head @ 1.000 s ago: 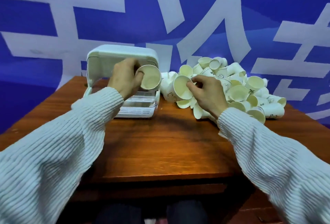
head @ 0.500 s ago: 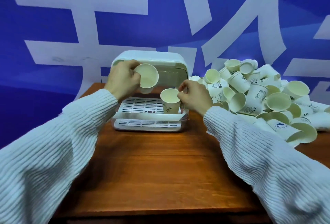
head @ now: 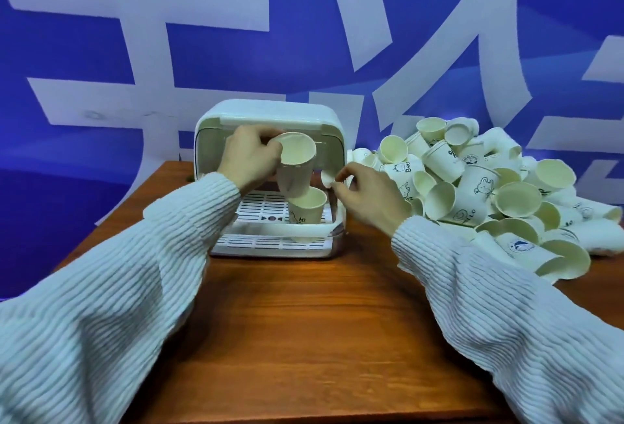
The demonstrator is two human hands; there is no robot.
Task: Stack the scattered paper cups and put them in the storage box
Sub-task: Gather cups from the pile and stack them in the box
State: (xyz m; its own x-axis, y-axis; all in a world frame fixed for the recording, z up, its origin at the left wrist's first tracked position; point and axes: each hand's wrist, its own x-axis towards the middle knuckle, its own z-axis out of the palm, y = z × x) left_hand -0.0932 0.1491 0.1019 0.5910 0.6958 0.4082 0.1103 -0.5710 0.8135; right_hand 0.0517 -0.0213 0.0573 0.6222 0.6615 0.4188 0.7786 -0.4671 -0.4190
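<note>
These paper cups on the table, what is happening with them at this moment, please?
A person in a white ribbed sweater is putting paper cups away. The left hand grips a cup, tilted with its mouth toward the camera, just above another cup that stands upright on the slatted tray of the open storage box. The right hand hovers beside that standing cup; whether it pinches anything is unclear. A large pile of loose cups lies on the wooden table to the right.
</note>
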